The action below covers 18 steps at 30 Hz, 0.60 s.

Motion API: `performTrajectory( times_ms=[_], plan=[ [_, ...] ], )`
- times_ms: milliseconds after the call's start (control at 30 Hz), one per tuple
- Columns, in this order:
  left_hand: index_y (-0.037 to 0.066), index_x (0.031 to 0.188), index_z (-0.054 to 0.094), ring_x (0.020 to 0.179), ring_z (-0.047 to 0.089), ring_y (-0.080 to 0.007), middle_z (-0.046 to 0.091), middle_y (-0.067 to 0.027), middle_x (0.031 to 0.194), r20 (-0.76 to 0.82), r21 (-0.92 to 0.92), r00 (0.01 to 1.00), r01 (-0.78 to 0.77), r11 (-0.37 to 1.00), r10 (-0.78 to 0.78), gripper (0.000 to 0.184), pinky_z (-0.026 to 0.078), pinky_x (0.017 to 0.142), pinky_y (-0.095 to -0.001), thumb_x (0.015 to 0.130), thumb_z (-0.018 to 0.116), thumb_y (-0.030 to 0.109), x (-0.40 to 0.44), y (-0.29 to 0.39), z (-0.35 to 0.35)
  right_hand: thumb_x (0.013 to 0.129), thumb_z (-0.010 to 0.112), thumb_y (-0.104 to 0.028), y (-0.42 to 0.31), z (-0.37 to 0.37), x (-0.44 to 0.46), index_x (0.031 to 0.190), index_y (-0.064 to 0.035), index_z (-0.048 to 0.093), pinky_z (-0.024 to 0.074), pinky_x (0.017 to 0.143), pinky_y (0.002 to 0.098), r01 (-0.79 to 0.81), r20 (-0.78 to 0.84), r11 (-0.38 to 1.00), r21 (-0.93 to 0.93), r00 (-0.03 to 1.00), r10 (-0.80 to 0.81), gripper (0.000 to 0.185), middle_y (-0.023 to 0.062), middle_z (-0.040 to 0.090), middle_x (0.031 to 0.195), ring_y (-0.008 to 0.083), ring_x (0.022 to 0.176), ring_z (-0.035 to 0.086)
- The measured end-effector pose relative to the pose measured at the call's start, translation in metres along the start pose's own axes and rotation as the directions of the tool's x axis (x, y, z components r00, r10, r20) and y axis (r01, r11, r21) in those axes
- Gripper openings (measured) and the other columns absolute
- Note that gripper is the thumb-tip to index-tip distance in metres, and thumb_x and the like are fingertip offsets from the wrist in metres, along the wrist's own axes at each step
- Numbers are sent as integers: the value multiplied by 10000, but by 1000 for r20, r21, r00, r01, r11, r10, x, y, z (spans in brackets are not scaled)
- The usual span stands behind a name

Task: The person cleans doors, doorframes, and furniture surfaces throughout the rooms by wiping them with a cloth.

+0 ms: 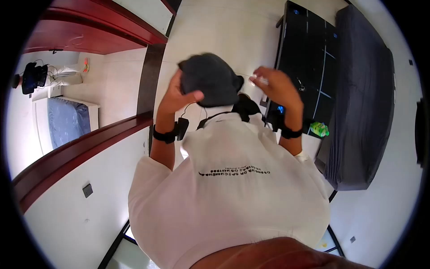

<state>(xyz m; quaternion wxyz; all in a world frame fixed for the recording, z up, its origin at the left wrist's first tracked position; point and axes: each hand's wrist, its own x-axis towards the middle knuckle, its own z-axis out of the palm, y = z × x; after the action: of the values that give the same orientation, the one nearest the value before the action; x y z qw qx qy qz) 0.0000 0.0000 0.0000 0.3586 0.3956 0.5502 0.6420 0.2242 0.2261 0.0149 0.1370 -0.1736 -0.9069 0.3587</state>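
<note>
My left hand [174, 99] is closed on a dark grey cap [208, 80], its thumb pressed against the near side. The cap is held in front of my chest, with a small dark tab or strap at its right side. My right hand [277, 88] is raised to the right of the cap, apart from it. Its fingers are bent and slightly blurred, and a small pale thing shows at the fingertips, too unclear to name. A black band sits on each wrist, and a small dark box is by the left one.
A black glossy table [304, 49] stands at the right beside a dark covered sofa [358, 98]. A green packet [319, 129] lies near the table's close end. At the left, a red-framed doorway [85, 152] opens to another room, where a person [49, 76] stands.
</note>
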Motion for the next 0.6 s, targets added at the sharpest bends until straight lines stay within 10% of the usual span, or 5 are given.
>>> performTrajectory(
  times_ms=[100, 233, 300, 400, 600],
  plan=[
    [-7, 1406, 350, 1196, 523, -222, 525, -122, 1313, -255, -242, 964, 9, 970, -72, 709, 384, 1045, -347, 779, 680, -31, 76, -9, -17, 841, 673, -62, -46, -81, 60, 1225, -67, 601, 466, 527, 259, 209, -309, 883, 419, 948, -78, 391, 86, 671, 846, 190, 563, 599],
    [-3, 1339, 406, 1132, 536, -232, 543, -118, 1241, -493, -204, 866, -210, 956, 85, 547, 403, 998, -343, 834, 617, 2, 168, -5, -46, 926, 628, -384, -85, -127, 138, 1299, -132, 444, 347, 433, 318, 742, -572, 605, 290, 641, -511, 487, 41, 551, 621, 156, 412, 393],
    [42, 1380, 383, 1230, 486, -296, 503, -144, 1326, -558, 262, 804, -65, 963, 206, 538, 367, 1050, -431, 877, 572, 76, 167, -27, -79, 883, 654, -463, -61, -134, 149, 1129, -127, 517, 325, 438, 302, 714, -447, 589, 379, 698, -559, 439, 39, 541, 619, 160, 419, 389],
    [54, 1351, 424, 1178, 518, -275, 534, -138, 1285, -693, -101, 720, -138, 985, 29, 482, 372, 1030, -422, 926, 596, 202, 220, -14, -92, 875, 658, -470, -36, -155, 228, 986, -136, 557, 320, 437, 306, 579, -253, 692, 432, 814, -523, 367, 39, 524, 610, 173, 419, 383],
    [50, 1287, 489, 1060, 594, -239, 610, -99, 1181, -767, -72, 636, -206, 976, 78, 378, 455, 941, -365, 965, 574, 231, 312, -33, -204, 878, 690, -345, -23, -187, 390, 1014, -100, 558, 344, 534, 301, 447, 341, 785, 428, 725, -599, 309, 83, 550, 758, 191, 562, 431]
  ],
)
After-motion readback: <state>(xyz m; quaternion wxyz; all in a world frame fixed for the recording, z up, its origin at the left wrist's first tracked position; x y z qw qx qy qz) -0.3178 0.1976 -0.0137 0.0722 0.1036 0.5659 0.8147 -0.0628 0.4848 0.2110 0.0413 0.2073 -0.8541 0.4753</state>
